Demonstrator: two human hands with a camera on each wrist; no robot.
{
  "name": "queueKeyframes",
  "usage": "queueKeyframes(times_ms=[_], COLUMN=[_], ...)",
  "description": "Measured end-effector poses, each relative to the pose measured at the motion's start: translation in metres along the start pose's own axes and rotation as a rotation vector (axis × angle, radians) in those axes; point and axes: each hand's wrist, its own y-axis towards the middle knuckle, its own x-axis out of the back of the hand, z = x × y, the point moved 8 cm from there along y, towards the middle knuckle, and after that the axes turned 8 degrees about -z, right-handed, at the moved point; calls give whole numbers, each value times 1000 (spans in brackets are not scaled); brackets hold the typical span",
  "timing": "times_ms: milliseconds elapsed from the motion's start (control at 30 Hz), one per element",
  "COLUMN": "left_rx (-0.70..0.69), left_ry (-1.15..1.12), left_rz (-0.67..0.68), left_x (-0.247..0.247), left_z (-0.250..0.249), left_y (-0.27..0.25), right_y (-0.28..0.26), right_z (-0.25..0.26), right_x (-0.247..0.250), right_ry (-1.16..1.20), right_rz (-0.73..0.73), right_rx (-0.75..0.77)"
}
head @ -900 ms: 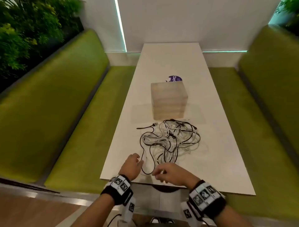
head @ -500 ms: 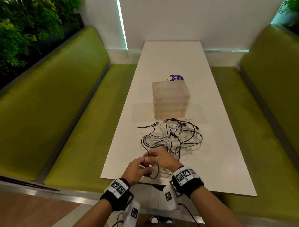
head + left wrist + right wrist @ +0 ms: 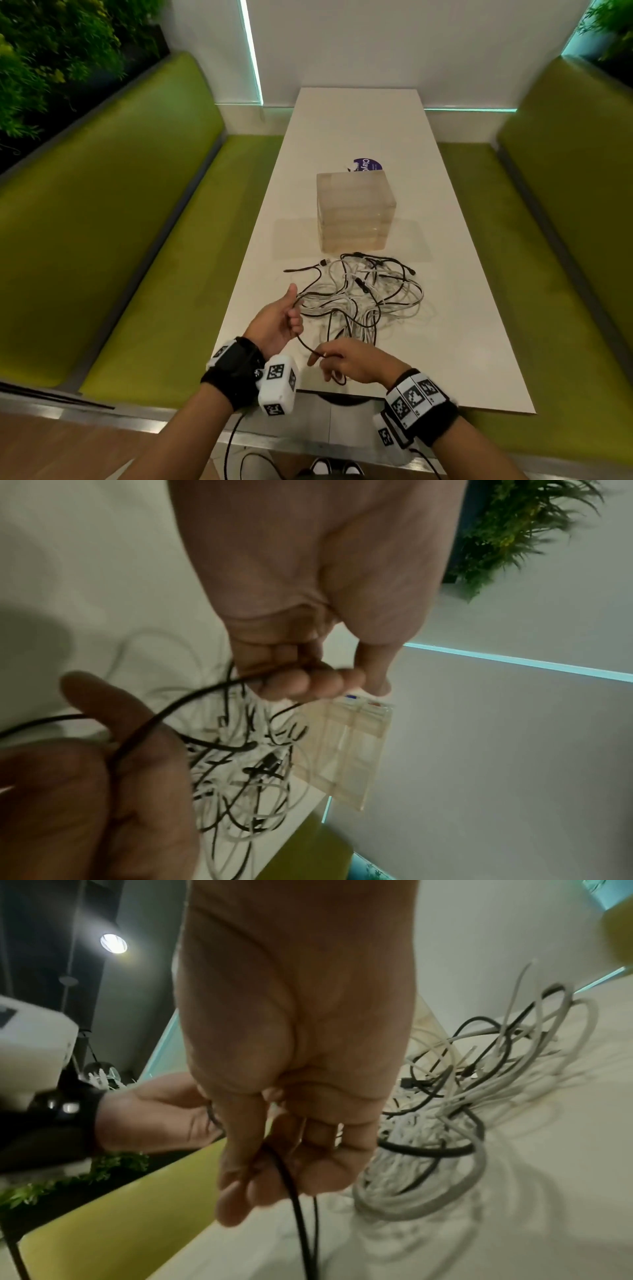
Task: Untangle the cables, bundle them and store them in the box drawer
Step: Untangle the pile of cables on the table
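Observation:
A tangle of black and white cables (image 3: 363, 294) lies on the white table (image 3: 462, 325), just in front of a translucent box with drawers (image 3: 356, 210). My left hand (image 3: 279, 323) is raised at the table's near left edge, its fingers curled round a black cable (image 3: 303, 342). My right hand (image 3: 342, 359) pinches the same black cable a short way along, near the front edge. In the left wrist view the black cable (image 3: 192, 699) runs from the curled fingers (image 3: 308, 683) across the right hand (image 3: 103, 777). In the right wrist view the black cable (image 3: 294, 1199) hangs down from the pinching fingers (image 3: 246, 1177).
Green upholstered benches (image 3: 120, 240) flank the table on both sides. A purple round sticker (image 3: 368, 165) lies behind the box. A white wall closes the far end. Plants (image 3: 51, 51) stand behind the left bench.
Both hands were together at the near edge of the tangle. Now they have drawn apart, the left lifted and turned palm inward, with a length of black cable stretched between them.

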Motion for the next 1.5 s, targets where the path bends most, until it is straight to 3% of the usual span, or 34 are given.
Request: queueKeyframes(times_ms=[233, 467, 567, 633, 700, 767, 833, 933, 1033, 1100, 1266, 1400, 1500], left_rx=[-184, -285, -326, -308, -250, -200, -231, -343, -386, -380, -319, -535, -637], left_ry=[-112, -81, -91, -62, 140, 501, 634, 297, -11, 42, 402, 437, 456], left_rz=[-9, -111, -140, -164, -169, -117, -68, -70, -120, -147, -242, -464, -286], left_x=[-1, 27, 29, 31, 31, 24, 16, 20, 38, 42, 29, 24, -6], left_z=[-54, -69, -66, -61, -53, -40, -35, -47, -62, -62, -43, -49, -47], left_y=[-10, -7, -4, 1, 2, 1, -1, -2, 2, 4, 2, -24, -45], right_y=[2, 2, -10, -17, -21, -19, -19, -28, -39, -45, -55, -58, -60], right_z=[-44, -76, -77, -78, -78, -65, -45, -28, -33, -35, -12, 16, 36], right_x=[39, 90, 122, 138, 146, 151, 153, 162, 177, 181, 166, 160, 164], right_ry=[-270, -303, -178, 58, 325, 532, 668, 680, 461, 431, 664, 787, 902], right_rz=[-297, -560, -801, -931, -985, -966, -894, -862, -831, -757, -569, -520, -513], right_rx=[-164, -246, -245, -233, -214, -119, -12, 69, 36, 1, -14, 87, 184])
